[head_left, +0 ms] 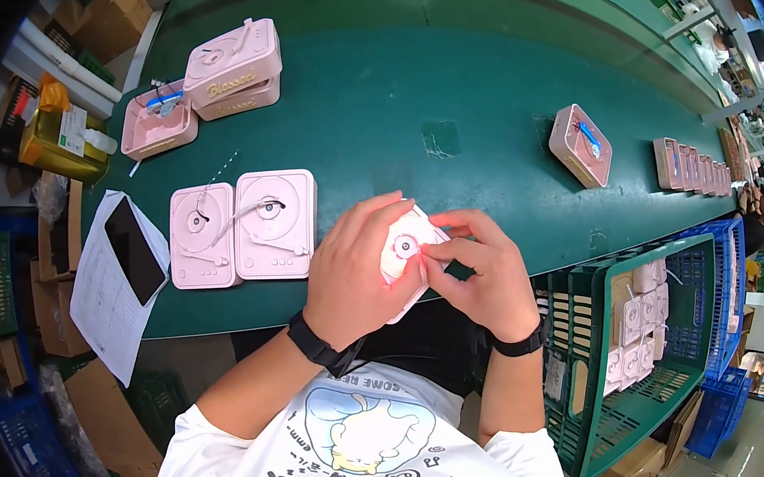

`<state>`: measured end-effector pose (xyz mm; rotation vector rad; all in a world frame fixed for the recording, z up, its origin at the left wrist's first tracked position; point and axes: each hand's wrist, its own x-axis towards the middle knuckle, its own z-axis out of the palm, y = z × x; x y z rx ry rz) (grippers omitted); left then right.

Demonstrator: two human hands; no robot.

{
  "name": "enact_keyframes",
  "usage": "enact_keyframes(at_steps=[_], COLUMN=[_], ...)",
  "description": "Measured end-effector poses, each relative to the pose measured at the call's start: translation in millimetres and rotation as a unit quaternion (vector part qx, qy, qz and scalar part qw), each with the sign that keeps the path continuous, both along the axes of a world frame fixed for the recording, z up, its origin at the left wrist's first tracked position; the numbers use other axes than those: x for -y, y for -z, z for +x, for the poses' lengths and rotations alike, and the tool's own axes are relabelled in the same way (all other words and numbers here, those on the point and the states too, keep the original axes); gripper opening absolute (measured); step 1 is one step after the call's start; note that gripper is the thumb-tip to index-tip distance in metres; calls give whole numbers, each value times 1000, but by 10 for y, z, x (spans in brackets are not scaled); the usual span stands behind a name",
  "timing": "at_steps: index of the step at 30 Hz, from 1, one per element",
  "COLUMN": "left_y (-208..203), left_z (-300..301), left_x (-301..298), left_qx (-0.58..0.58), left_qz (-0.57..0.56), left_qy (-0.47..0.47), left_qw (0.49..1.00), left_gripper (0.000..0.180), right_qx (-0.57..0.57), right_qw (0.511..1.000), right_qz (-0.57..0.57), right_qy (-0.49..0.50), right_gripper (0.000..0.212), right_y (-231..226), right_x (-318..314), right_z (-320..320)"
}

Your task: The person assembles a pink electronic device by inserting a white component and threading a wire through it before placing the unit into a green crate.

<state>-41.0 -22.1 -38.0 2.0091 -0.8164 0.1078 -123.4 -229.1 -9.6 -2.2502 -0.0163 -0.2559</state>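
In front of my chest is a pink record-player-shaped casing with a round disc and a small dark centre. My left hand is closed around its left side, thumb across its lower face. At its right side, the thumb and fingers of my right hand are pinched together close to the disc's centre; whatever lies between them is too small to make out. To the left of my hands, two similar pink casings lie side by side, one nearer my left hand and one farther left, each with a dark wire at its disc.
Stacked pink casings and an open pink box stand far left. Another open box and a row of boxes are far right. A phone lies on papers. A green crate holding pink casings stands right.
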Motion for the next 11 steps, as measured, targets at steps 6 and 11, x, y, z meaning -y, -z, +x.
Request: enact_keyframes(at_steps=[6,11], left_y=[-27,-25], left_z=[14,9], left_x=[-7,-16], left_qx=[-42,-45], left_qz=[1,13], left_qy=[11,18], left_qw=[999,999], left_gripper=[71,72], right_qx=[17,27], right_qw=[999,999], right_qz=[-9,9], right_qy=[-29,-38], right_gripper=[24,23], right_y=[29,108], right_x=[72,94], right_z=[31,37])
